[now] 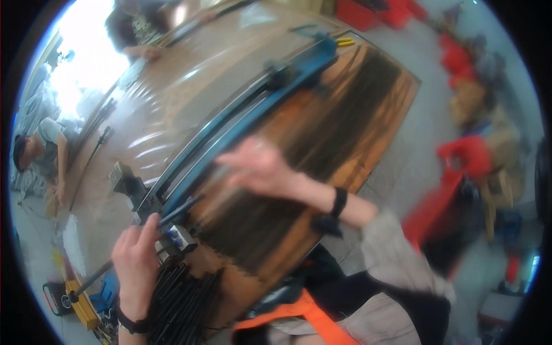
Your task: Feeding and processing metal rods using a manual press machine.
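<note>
Clearly, the left hand (pixel 136 250) is curled round a dark rod (pixel 180 211) jutting near-left and far-right; the right hand's (pixel 259 169) blurred grip I cannot tell.

Left fisheye camera of the head-worn pair, directed down and forward from the wearer's head, over a broad brown glossy tabletop (pixel 230 54), near to the bare left hand (pixel 137 253) and bare right hand (pixel 259 168), straight edges bowed at the periphery
</note>
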`<state>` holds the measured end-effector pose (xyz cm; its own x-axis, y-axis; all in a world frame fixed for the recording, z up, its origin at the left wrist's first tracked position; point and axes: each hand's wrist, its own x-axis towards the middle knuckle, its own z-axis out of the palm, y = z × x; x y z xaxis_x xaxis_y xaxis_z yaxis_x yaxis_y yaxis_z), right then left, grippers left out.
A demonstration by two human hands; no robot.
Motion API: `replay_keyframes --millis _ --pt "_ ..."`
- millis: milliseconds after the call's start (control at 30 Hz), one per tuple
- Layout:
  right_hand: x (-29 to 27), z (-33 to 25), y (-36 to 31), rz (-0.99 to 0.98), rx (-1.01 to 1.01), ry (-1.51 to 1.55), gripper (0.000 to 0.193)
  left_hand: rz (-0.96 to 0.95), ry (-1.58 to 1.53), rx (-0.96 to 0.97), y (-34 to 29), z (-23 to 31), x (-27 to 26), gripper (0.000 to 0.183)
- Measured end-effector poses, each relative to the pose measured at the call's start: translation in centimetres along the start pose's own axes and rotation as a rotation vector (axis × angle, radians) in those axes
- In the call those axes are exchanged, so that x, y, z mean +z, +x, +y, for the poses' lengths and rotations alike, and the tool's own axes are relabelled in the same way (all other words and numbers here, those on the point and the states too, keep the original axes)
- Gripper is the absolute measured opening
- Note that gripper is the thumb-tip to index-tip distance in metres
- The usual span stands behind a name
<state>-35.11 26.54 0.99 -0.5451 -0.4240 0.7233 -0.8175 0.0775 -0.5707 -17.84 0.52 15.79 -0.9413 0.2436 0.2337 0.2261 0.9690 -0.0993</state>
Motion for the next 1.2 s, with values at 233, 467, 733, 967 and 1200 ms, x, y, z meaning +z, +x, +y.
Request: replay_keyframes --millis 233,467,733,967,1200 --pt "2.7 -1.9 1.0 0.05 -0.247 -0.21 0.026 0.098 -0.027 -0.013 -1.9 -1.4 0.8 0.031" --pt "3.4 1.7 1.5 -0.03 0.023 -0.231 0.022 0.241 0.056 -0.502 -9.0 -9.5 -4.7 0.017" --pt "11.9 -10.5 13.3 -0.386 0.063 0.435 0.009 0.283 -0.139 -0.627 -12.0 -6.6 -10.3 0.017" --pt "16.7 -10.2 13.8 -0.398 -0.043 0.553 0.01 0.282 -0.153 -0.728 -19.5 -8.1 -7.7 0.018" --pt "18.9 -11.4 14.4 -0.5 -0.03 0.442 0.013 0.307 -0.219 -0.742 -19.4 -8.4 -5.9 0.018"
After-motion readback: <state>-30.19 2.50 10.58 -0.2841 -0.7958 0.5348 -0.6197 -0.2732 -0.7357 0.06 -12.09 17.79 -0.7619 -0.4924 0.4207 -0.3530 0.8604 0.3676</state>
